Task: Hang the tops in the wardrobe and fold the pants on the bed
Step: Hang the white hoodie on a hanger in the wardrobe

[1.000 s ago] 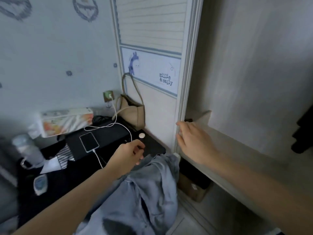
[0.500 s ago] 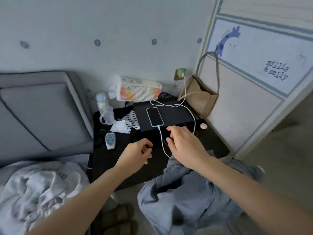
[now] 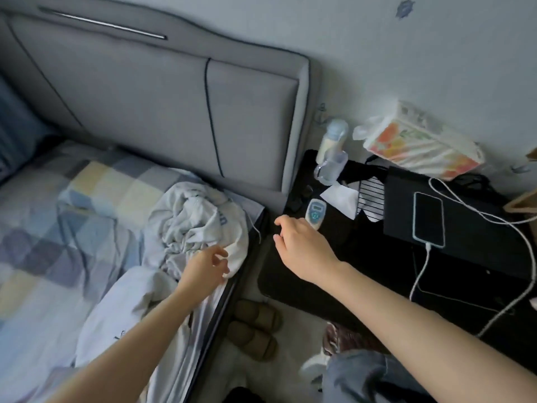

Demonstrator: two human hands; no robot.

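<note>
Neither grip has closed on anything: our left hand (image 3: 207,267) hangs just over the near edge of the crumpled pale grey garment (image 3: 197,225) with its fingers loosely spread, and we cannot tell whether the fingertips touch the cloth. Our right hand (image 3: 302,245) reaches across the gap between bed and worktop, fingers relaxed and apart, holding nothing, just beside the small white remote (image 3: 315,213) lying on the black worktop (image 3: 334,257).

That garment sits bunched on the bed (image 3: 58,216), close to the grey headboard (image 3: 162,112) and near the mattress edge. We cannot tell from the heap whether it is a top or pants; dark lettering and a thin drawstring-like cord show at its side. A white sheet (image 3: 122,309) lies rumpled below it.

We judge the step in hand to be picking up the next piece of clothing. The next move calls for closing both hands on the cloth, lifting it clear and shaking it open to see what it is. If it proves a top, it goes to the wardrobe; if pants, we lay them flat on the checked bedding and fold.

Denim fabric (image 3: 363,376) shows at the lower edge of view, near brown slippers (image 3: 252,330) on the floor.
</note>
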